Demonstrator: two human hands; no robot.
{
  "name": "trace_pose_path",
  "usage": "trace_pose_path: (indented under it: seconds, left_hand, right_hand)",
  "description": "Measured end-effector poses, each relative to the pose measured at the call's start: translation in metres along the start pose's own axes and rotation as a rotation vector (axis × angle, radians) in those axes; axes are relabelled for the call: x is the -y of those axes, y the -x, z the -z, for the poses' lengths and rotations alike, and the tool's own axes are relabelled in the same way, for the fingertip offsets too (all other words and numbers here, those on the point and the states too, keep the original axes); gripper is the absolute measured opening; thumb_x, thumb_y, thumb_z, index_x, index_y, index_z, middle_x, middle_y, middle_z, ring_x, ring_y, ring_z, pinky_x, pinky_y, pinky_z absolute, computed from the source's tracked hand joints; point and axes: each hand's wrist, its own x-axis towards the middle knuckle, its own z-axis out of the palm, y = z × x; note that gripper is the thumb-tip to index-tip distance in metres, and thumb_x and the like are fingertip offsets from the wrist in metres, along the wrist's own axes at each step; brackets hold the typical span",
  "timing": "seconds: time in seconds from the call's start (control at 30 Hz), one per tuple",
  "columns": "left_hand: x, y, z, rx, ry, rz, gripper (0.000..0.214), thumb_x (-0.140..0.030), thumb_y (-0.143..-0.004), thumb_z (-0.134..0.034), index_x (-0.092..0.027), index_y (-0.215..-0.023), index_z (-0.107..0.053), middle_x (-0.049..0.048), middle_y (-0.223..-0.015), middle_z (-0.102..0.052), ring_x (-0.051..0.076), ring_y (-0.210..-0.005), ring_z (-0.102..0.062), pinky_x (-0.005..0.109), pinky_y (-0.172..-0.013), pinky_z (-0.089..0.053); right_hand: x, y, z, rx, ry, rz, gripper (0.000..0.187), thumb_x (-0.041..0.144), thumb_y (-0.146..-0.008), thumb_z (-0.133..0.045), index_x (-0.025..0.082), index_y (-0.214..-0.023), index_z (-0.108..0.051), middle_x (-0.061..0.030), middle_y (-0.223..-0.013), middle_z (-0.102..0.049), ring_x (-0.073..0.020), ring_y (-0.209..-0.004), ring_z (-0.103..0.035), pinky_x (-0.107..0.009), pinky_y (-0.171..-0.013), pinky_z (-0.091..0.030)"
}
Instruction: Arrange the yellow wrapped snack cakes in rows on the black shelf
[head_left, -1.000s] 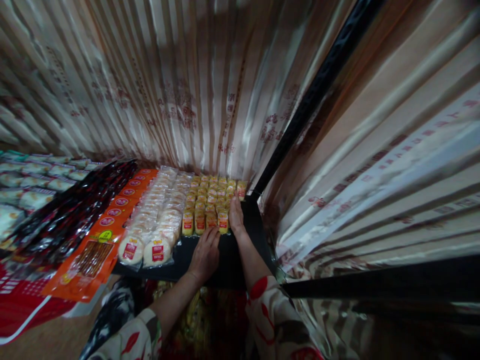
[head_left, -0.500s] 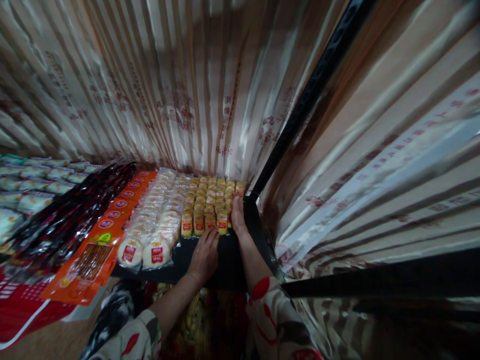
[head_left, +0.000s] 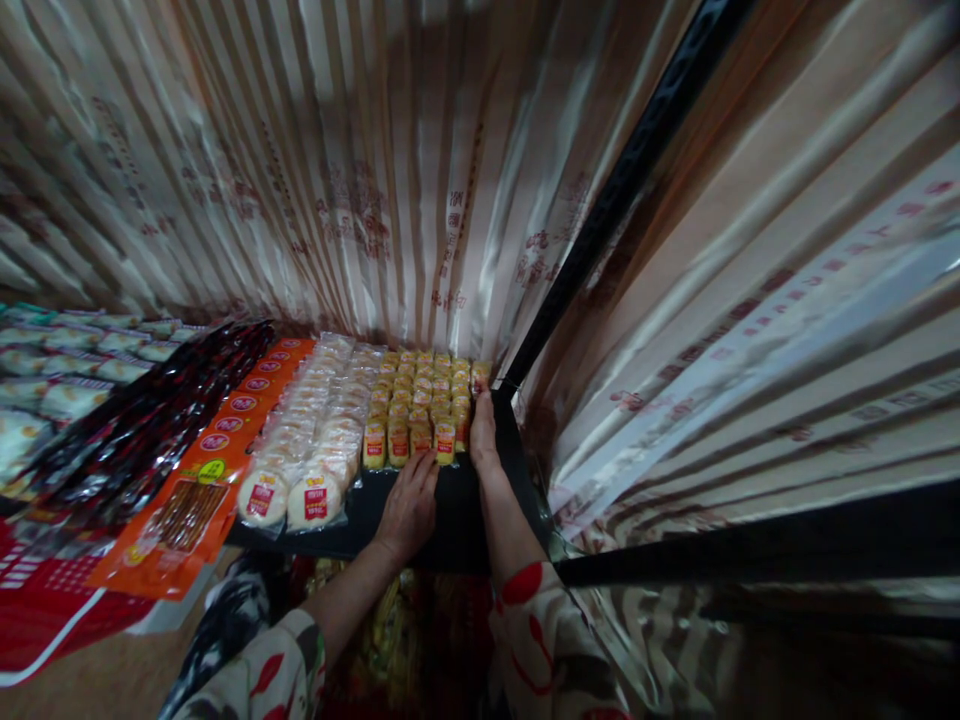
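Observation:
My left hand (head_left: 409, 508) lies flat on the black shelf (head_left: 450, 520), its fingertips touching the front row of small yellow snack packets (head_left: 420, 400). My right hand (head_left: 482, 432) is stretched out with fingers straight along the right side of those packets, pressed against them. Neither hand holds anything. The yellow packets stand in several tidy rows running back to the striped wall.
Left of the yellow packets lie rows of round white cakes in clear wrap (head_left: 315, 440), then orange sausage packs (head_left: 202, 480), dark packs (head_left: 142, 420) and pale packets (head_left: 60, 370). Shiny striped sheeting (head_left: 360, 170) covers the walls. A black post (head_left: 615, 190) rises at the shelf's right corner.
My right hand has slid slightly nearer along the side of the yellow packets. The left hand stays against the front row.

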Motion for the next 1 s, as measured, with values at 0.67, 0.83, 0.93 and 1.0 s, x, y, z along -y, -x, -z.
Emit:
trace_pose_path:
  seconds: [0.67,0.83,0.93,1.0]
  left_hand:
    - [-0.011,0.042,0.025,0.075,0.139,-0.038,0.018,-0.015,-0.082,-0.044,-0.016,-0.085,-0.062,0.0072,-0.094,-0.060,0.017,-0.096,-0.050,0.029,-0.082,-0.048]
    - [-0.020,0.131,0.027,0.091,0.323,0.087,0.025,-0.014,-0.083,-0.037,-0.017,-0.080,-0.062,0.0072,-0.089,-0.061,0.015,-0.087,-0.054,0.028,-0.079,-0.048]
    - [-0.016,0.169,0.021,0.255,0.305,0.271,0.029,-0.006,-0.078,-0.037,-0.018,-0.086,-0.062,0.0068,-0.098,-0.060,0.014,-0.089,-0.057,0.027,-0.080,-0.048]
    - [-0.012,0.177,0.017,0.333,0.237,0.418,0.033,-0.003,-0.076,-0.037,-0.017,-0.094,-0.060,0.0074,-0.102,-0.059,0.015,-0.091,-0.058,0.028,-0.082,-0.048]
  right_hand:
    - [0.063,0.217,0.036,0.002,-0.042,-0.065,0.032,0.043,-0.085,-0.039,0.018,-0.088,-0.059,-0.0020,-0.070,-0.061,-0.0144,-0.066,-0.057,-0.026,-0.065,-0.046]
    - [0.041,0.259,0.052,0.320,0.316,-0.206,0.032,0.038,-0.086,-0.035,0.022,-0.075,-0.060,-0.0016,-0.071,-0.063,-0.0159,-0.068,-0.058,-0.026,-0.066,-0.046]
    - [0.018,0.265,0.054,0.577,0.532,-0.243,0.024,0.029,-0.083,-0.041,0.022,-0.094,-0.061,-0.0049,-0.095,-0.067,-0.0197,-0.089,-0.061,-0.031,-0.082,-0.044]
    - [0.006,0.263,0.051,0.727,0.639,-0.239,0.030,0.024,-0.081,-0.045,0.021,-0.108,-0.059,-0.0079,-0.106,-0.065,-0.0223,-0.098,-0.059,-0.033,-0.087,-0.042]
